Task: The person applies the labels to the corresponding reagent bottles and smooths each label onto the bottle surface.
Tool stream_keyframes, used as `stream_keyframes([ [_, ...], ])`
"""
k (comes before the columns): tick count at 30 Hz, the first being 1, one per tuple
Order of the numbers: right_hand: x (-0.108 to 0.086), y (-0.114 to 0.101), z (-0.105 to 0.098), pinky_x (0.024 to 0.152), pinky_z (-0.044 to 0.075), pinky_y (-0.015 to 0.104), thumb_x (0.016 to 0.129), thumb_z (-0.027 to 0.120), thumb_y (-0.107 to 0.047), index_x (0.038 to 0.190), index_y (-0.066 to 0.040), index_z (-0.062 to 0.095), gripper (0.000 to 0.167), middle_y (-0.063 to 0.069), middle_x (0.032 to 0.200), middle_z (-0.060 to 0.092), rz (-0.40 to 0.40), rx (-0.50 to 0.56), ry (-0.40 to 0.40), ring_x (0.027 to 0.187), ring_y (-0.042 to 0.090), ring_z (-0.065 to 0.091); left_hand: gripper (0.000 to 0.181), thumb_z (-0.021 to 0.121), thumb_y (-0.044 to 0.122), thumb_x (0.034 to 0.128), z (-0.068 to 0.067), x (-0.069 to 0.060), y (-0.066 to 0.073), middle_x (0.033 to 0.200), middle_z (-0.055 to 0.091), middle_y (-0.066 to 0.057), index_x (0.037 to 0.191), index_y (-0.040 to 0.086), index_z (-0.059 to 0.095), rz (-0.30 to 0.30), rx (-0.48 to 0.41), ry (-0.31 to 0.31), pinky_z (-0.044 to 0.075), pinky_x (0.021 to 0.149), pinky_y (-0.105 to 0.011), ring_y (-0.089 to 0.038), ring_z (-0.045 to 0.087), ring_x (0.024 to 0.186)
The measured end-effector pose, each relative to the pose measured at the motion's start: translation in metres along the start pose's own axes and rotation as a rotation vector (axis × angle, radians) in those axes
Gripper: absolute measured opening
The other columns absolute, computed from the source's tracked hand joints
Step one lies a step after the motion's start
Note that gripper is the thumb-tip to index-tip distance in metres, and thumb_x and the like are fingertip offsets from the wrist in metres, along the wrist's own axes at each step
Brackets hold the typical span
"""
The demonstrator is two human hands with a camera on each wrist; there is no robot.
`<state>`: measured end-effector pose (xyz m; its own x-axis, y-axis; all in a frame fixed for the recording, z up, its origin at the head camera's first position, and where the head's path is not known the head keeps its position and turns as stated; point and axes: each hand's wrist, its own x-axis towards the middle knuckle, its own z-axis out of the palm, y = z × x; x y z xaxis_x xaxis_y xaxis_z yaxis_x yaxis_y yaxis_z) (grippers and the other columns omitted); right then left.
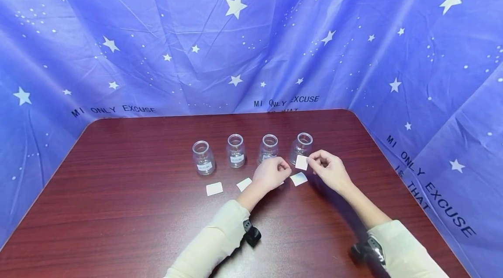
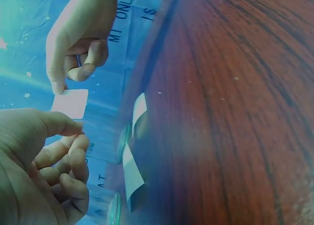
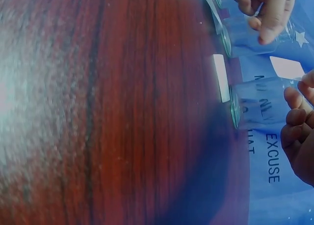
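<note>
My right hand (image 1: 331,171) pinches a small white square label (image 1: 301,162) between thumb and forefinger. It holds the label up in front of the rightmost glass jar (image 1: 295,150). My left hand (image 1: 271,172) hovers to the left, its fingers curled and the thumb tip meeting the forefinger. In the left wrist view, its fingertips (image 2: 78,131) lie close below the label (image 2: 69,104), with nothing visible between them. Behind the left hand stands another jar (image 1: 270,140), its printed sticker partly covered. One more white label (image 1: 298,179) lies on the table below the held one.
Two more open glass jars, one at far left (image 1: 201,156) and one beside it (image 1: 235,147), carry printed stickers. White labels lie before them, one at left (image 1: 214,189) and one near the left wrist (image 1: 243,183). A starry blue curtain (image 1: 177,29) surrounds the wooden table (image 1: 118,208).
</note>
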<state>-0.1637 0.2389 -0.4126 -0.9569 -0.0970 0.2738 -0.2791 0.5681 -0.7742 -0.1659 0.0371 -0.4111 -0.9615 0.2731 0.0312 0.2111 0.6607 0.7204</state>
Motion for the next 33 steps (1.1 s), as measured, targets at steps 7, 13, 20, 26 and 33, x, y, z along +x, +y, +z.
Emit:
stream_keyframes([
  [7,-0.002,-0.005,0.006,0.043,0.037,0.020,0.087,0.065,-0.016,0.088,-0.008,0.063,0.008,0.002,0.058,0.057,-0.042,-0.010,0.022,0.047,0.003,0.047,0.014,0.064,0.026,0.0860,-0.002,0.001,0.002,0.077,0.067,0.003,0.093,0.015,0.067,0.043,-0.183,0.062,0.042,0.063,-0.017,-0.003,0.053,0.068],
  [13,-0.004,-0.012,0.012,0.043,0.033,0.016,0.084,0.066,-0.007,0.085,-0.005,0.063,0.004,-0.003,0.057,0.052,-0.160,-0.054,0.061,0.048,0.001,0.041,0.015,0.062,0.023,0.0876,-0.001,0.002,0.005,0.079,0.068,-0.003,0.093,0.010,0.068,0.063,-0.294,0.101,0.043,0.063,-0.016,-0.004,0.053,0.068],
  [20,-0.004,-0.010,0.015,0.044,0.033,0.014,0.081,0.067,-0.002,0.083,-0.008,0.064,0.007,-0.004,0.058,0.051,-0.256,-0.066,0.096,0.050,-0.001,0.041,0.018,0.062,0.020,0.0880,0.001,0.004,0.006,0.072,0.065,-0.007,0.093,0.004,0.068,0.055,-0.403,0.097,0.043,0.055,-0.014,-0.001,0.050,0.057],
  [26,-0.005,-0.010,0.016,0.046,0.035,0.012,0.078,0.068,0.002,0.083,-0.009,0.064,0.013,-0.008,0.059,0.051,-0.367,-0.121,0.126,0.052,-0.003,0.041,0.023,0.060,0.023,0.0893,0.001,0.006,0.005,0.078,0.068,-0.018,0.094,0.002,0.067,0.047,-0.452,0.084,0.044,0.052,-0.015,-0.001,0.051,0.053],
  [33,-0.007,-0.010,0.019,0.050,0.035,0.011,0.076,0.070,-0.004,0.084,-0.013,0.065,0.013,-0.012,0.058,0.050,-0.470,-0.281,0.143,0.054,-0.003,0.042,0.026,0.060,0.027,0.0900,0.004,0.007,0.001,0.085,0.070,-0.019,0.095,0.003,0.068,0.027,-0.462,0.081,0.046,0.054,-0.017,-0.002,0.053,0.054],
])
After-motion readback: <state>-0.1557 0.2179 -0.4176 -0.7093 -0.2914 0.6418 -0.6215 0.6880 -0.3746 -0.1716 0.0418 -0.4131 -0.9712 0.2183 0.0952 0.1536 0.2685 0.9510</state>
